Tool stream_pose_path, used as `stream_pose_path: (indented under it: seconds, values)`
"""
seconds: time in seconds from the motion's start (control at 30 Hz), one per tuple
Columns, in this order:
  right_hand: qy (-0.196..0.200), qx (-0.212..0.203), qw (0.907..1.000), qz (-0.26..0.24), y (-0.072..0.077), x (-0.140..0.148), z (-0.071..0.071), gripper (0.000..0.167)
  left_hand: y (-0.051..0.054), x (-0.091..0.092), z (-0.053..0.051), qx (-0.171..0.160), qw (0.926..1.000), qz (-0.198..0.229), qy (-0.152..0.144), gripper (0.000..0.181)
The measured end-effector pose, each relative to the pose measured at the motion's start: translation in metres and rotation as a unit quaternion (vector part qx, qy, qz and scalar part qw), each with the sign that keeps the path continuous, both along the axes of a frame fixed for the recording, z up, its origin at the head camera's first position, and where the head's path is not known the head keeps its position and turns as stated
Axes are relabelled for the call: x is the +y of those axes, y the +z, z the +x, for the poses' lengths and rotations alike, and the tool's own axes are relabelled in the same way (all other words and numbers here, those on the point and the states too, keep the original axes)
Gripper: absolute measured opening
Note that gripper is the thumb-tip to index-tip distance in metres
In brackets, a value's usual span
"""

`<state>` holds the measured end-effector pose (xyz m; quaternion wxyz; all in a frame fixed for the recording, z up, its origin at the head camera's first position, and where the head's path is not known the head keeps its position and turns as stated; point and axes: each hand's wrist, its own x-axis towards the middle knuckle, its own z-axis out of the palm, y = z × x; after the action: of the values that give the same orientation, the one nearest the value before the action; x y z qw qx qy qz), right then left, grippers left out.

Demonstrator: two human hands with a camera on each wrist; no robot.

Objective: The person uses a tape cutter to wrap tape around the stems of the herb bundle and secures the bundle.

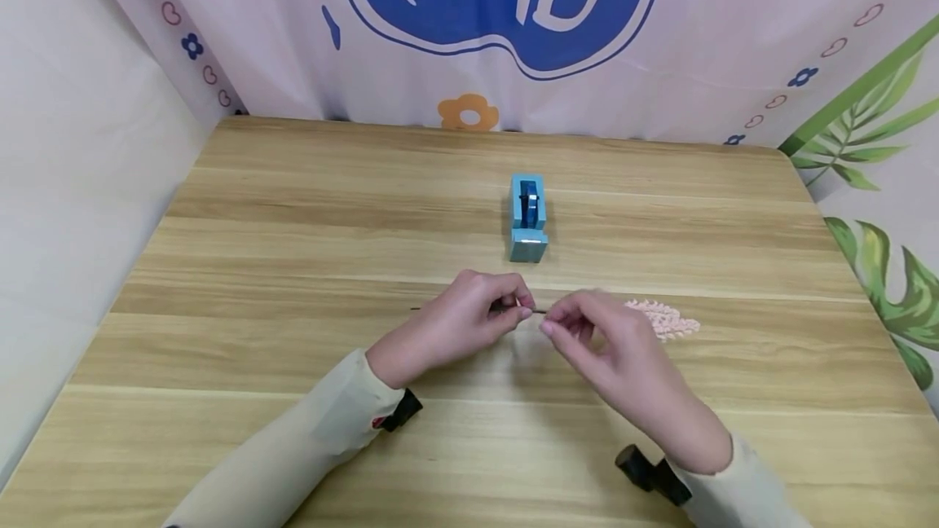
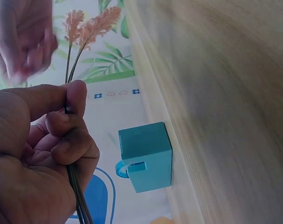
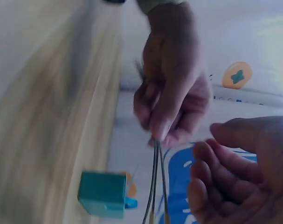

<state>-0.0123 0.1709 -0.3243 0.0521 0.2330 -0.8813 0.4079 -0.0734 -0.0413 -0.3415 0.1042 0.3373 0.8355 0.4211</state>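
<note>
My left hand [image 1: 469, 308] pinches a small bundle of thin dark stems [image 2: 72, 182] between thumb and fingers. The stems carry pale pink artificial flowers [image 1: 663, 320], whose fluffy heads [image 2: 92, 27] appear at the top of the left wrist view. Close to the right of the left hand is my right hand [image 1: 616, 341], its fingers loosely bent. In the right wrist view the right hand [image 3: 234, 172] stands beside the stems, apart from them, and no object shows in its fingers. A blue tape dispenser [image 1: 528, 218] with a tape roll stands beyond both hands.
The wooden table [image 1: 293, 202] stretches out under the hands. Behind it hangs a printed curtain [image 1: 279, 39] with a blue emblem, and a leaf-patterned cloth [image 1: 880, 178] borders the right side. Black wrist cameras sit at both sleeves.
</note>
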Motion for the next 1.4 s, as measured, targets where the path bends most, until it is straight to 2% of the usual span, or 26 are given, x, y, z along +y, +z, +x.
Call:
stream_pose_path:
  seconds: [0.07,0.13,0.3,0.57,0.87,1.03,1.2,1.4]
  values:
    - [-0.015,0.078,0.9962,0.035,0.001,0.001,-0.004,0.016,0.0,0.0,0.0,0.0,1.0,0.001,0.0,0.006]
    - [-0.015,0.114,0.9912,0.065,-0.001,0.001,-0.01,0.025,-0.001,0.0,0.0,0.001,1.0,0.003,0.001,0.005]
    - [0.016,0.137,0.9841,0.112,-0.014,0.002,-0.021,0.03,-0.001,0.0,0.001,0.005,1.0,0.007,0.002,0.005]
    - [0.031,0.153,0.9822,0.105,-0.027,0.001,-0.025,0.029,-0.003,0.0,0.001,0.008,0.9999,0.008,0.006,0.004]
    - [0.031,0.187,0.9716,0.142,-0.027,0.001,-0.025,0.014,0.0,-0.002,0.001,0.008,0.9998,-0.006,0.014,0.005]
    - [0.033,0.209,0.9657,0.151,-0.028,0.0,-0.024,0.012,0.003,-0.003,0.002,0.009,0.9997,-0.017,0.013,0.005]
    - [0.036,0.24,0.9581,0.152,-0.03,0.0,-0.025,0.011,0.004,-0.003,0.001,-0.004,0.9996,-0.026,0.009,0.005]
    - [0.024,0.264,0.949,0.17,-0.032,0.0,-0.024,0.011,0.008,-0.005,-0.001,-0.02,0.9989,-0.042,-0.002,0.017]
